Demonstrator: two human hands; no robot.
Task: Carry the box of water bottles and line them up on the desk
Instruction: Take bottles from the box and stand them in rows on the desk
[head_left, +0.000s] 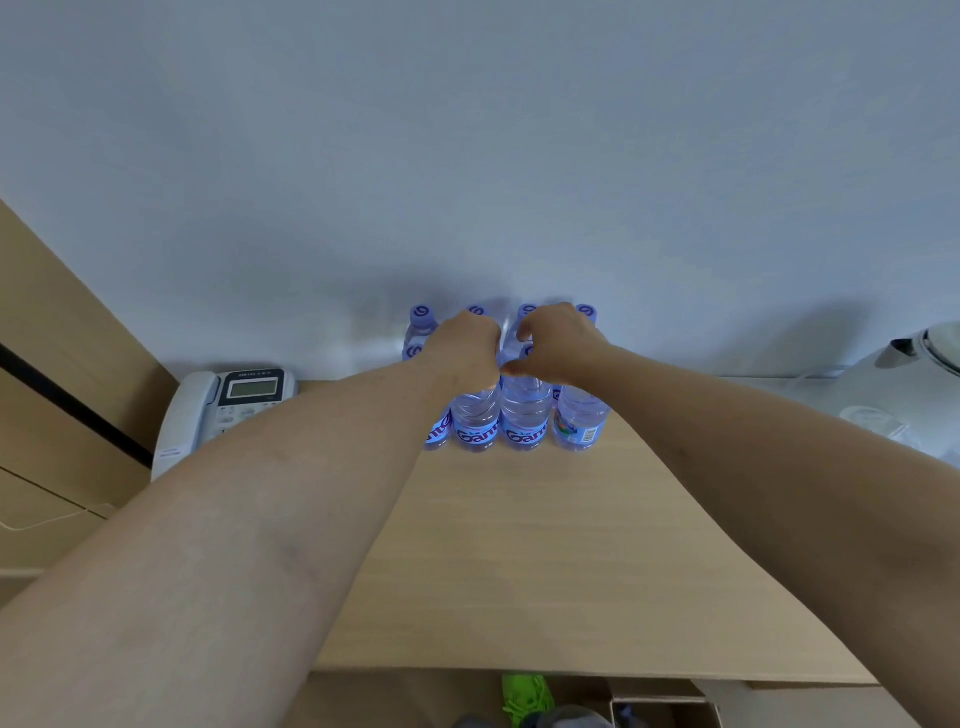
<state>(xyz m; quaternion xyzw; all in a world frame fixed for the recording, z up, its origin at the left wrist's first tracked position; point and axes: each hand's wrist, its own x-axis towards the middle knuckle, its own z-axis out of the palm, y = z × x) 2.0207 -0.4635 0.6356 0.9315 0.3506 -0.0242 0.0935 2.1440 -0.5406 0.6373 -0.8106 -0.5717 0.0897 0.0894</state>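
Blue-capped bottles (524, 415) stand half hidden behind the curled left hand (465, 348) and right hand (558, 343); grips unclear.

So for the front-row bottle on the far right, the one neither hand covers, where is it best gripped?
Probably round its ribbed upper body, just above the label, coming from its right. That front-right bottle stands upright with a neighbour tight on its left and another row behind, so only the right and front sides are free.
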